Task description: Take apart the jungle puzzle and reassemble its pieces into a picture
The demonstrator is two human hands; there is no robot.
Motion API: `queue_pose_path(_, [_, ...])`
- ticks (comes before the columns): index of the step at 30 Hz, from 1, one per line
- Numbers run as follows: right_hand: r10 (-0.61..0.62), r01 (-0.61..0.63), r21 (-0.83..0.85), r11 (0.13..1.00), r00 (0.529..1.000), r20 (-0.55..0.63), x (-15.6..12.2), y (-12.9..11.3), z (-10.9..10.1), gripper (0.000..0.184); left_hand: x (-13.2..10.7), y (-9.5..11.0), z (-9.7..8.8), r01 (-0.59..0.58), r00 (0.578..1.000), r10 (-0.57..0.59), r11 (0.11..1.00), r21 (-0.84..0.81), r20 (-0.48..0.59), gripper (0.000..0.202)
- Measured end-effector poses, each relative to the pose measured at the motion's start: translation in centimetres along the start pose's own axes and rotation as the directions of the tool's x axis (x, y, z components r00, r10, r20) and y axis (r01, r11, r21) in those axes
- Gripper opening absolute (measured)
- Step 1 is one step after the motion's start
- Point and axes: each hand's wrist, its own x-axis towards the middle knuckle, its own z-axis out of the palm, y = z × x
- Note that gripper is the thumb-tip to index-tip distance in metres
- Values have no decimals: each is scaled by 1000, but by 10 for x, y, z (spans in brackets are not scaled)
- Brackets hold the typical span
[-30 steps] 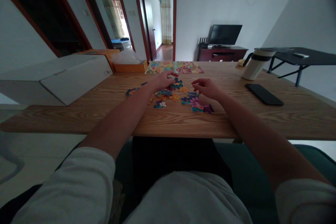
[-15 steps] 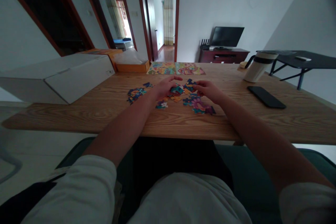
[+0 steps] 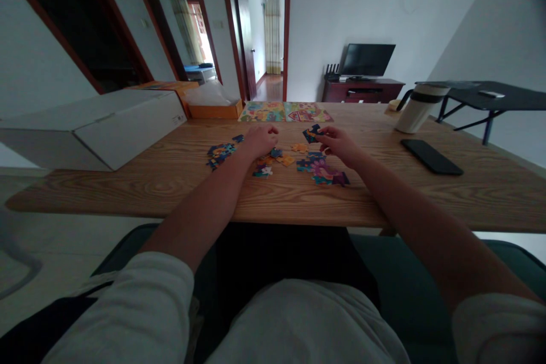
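My right hand (image 3: pixel 338 143) pinches a dark blue jigsaw puzzle piece (image 3: pixel 312 133) with orange marks, lifted a little over the table. To its left, my left hand (image 3: pixel 261 141) has its fingers curled in; whatever lies inside them is hidden. Below the right hand, a joined patch of purple, pink and teal pieces (image 3: pixel 325 172) lies on the wood. Orange pieces (image 3: pixel 286 159) rest between the hands, with a small blue piece (image 3: pixel 276 153) beside them. A pile of mixed pieces (image 3: pixel 220 153) is partly covered by my left forearm.
Two colourful picture sheets (image 3: pixel 265 111) lie at the table's far side, beside an orange box tray (image 3: pixel 215 110) holding clear plastic. A large white box (image 3: pixel 123 125) occupies the left. On the right are a black phone (image 3: pixel 430 156) and a white tumbler (image 3: pixel 420 109) with a dark handle.
My left hand has drawn back to the left and curled its fingers; the teal piece that was under it no longer shows there. My right hand still holds its dark blue piece, now apart from the left.
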Motion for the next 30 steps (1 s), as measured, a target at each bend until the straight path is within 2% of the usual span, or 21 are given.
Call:
queue_pose_path(2, [-56,57,-37,998,998,22,0,2,3,40,-5,11,10,-55,998,56,991,-122,5,20])
queue_pose_path(4, [-95,98,-65,993,994,51,-1,4,6,43,-10,24,23,-87,988,122,950,-300,99,25])
queue_pose_path(7, [-112,124,-99,987,987,116,-2,6,9,46,-15,36,37,-37,968,155,864,-502,197,31])
queue_pose_path(10, [-147,182,-182,966,971,187,1,9,7,41,-13,34,38,24,991,63,774,-633,115,29])
queue_pose_path(13, [-181,249,-407,879,963,199,8,15,-3,32,-10,25,34,48,999,-30,717,-695,39,25])
queue_pose_path(16, [-122,191,-655,731,981,150,13,23,-14,29,-8,19,33,51,998,-10,775,-630,69,23])
queue_pose_path(18, [-59,143,-748,649,989,138,15,26,-18,30,-9,17,35,17,994,43,847,-531,101,26])
queue_pose_path(20, [-14,138,-787,602,987,162,15,28,-19,29,-11,18,39,-40,988,100,904,-426,119,31])
queue_pose_path(24, [16,150,-766,625,979,205,12,24,-14,24,-15,23,44,-121,971,178,941,-317,160,34])
queue_pose_path(27, [24,149,-727,670,975,222,9,19,-11,18,-16,26,44,-127,966,182,952,-278,182,30])
queue_pose_path(30, [35,161,-729,665,969,246,5,15,-9,17,-17,28,45,-129,964,172,969,-210,201,29])
